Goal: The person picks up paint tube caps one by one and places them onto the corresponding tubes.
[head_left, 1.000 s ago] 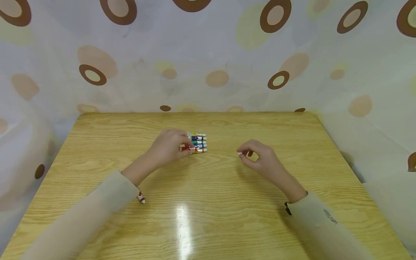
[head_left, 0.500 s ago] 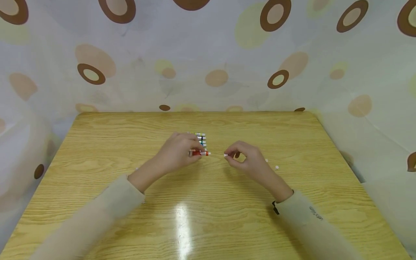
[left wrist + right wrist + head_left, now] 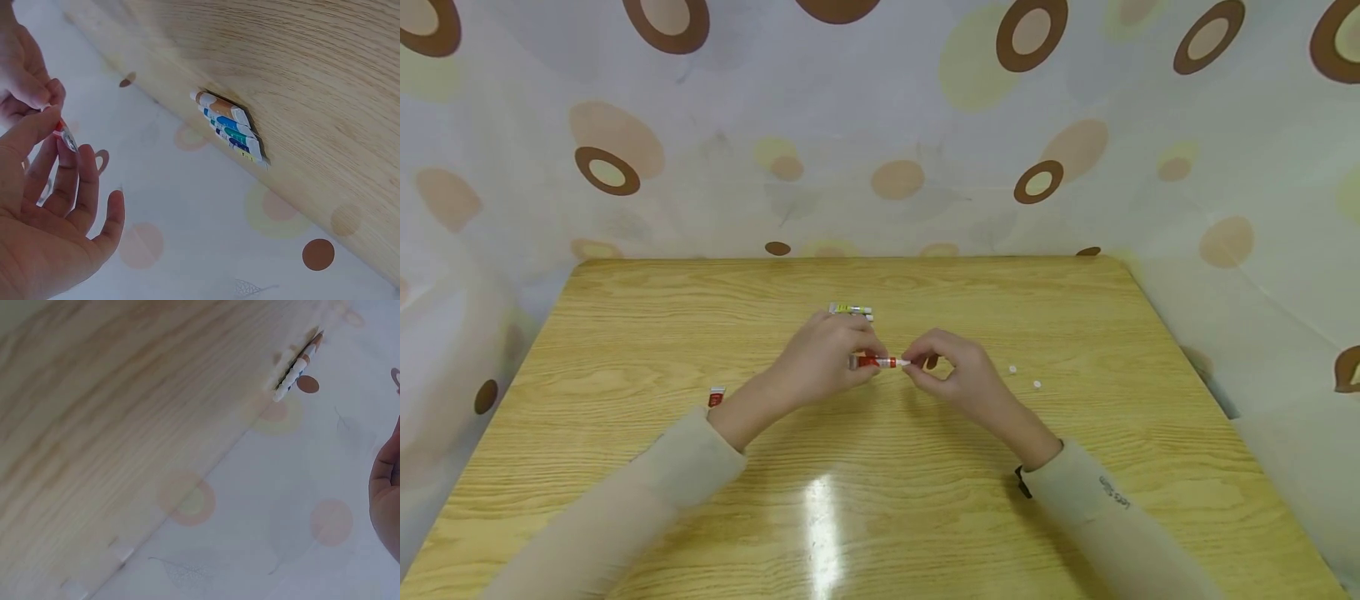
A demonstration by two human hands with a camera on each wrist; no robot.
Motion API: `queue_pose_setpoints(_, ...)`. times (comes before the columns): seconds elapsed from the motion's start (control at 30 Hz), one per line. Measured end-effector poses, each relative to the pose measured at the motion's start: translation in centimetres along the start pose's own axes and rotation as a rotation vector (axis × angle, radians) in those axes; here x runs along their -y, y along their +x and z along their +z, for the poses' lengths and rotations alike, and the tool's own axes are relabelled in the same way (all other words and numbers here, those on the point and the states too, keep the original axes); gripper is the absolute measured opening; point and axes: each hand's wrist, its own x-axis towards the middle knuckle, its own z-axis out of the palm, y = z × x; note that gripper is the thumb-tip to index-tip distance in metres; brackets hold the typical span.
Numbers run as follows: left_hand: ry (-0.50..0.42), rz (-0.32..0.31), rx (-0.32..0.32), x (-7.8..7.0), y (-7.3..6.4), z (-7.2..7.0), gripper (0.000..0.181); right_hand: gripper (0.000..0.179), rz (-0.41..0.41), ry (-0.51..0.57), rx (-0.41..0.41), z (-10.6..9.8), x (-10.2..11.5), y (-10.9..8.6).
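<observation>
My left hand [image 3: 829, 354] pinches a red paint tube [image 3: 880, 362] between thumb and fingers, its nozzle end to the right. At that end, my right hand [image 3: 958, 367] pinches the small white cap [image 3: 906, 362], which meets the tube's tip; whether it sits on the thread I cannot tell. In the left wrist view a row of paint tubes [image 3: 231, 128], brown, blue, green, dark blue and yellow, lies side by side. My left hand mostly covers that row in the head view, where the yellow tube [image 3: 850, 309] shows. The right wrist view catches only part of a hand [image 3: 386, 494].
Another red tube [image 3: 717, 397] lies left of my left wrist, partly hidden by the sleeve. Two loose white caps, a nearer cap [image 3: 1037, 384] and a farther cap [image 3: 1012, 368], lie right of my right hand. A patterned curtain [image 3: 898, 125] borders the wooden table [image 3: 925, 517].
My left hand has moved right with the red tube, away from the row's left side. My right hand has come left with the cap, and the two now meet.
</observation>
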Motion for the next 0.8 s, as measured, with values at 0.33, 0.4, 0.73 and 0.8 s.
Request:
queue_pose_setpoints(0.33,-0.009,0.0,0.004,-0.32,0.01,0.11,0.01,0.004,-0.032,0.019,-0.001,0.17,-0.07,-0.05)
queue_pose_setpoints(0.4,-0.011,-0.002,0.008,-0.37,0.04,0.09,0.01,0.003,-0.03,0.017,-0.002,0.12,0.0,-0.08)
queue_pose_setpoints(0.73,0.015,0.024,-0.024,-0.24,-0.07,0.22,0.008,0.007,0.033,0.002,0.025,-0.05,0.21,-0.15)
queue_pose_setpoints(0.8,0.017,0.03,-0.033,-0.18,-0.14,0.29,0.008,0.007,0.038,0.005,0.034,-0.05,0.16,-0.19)
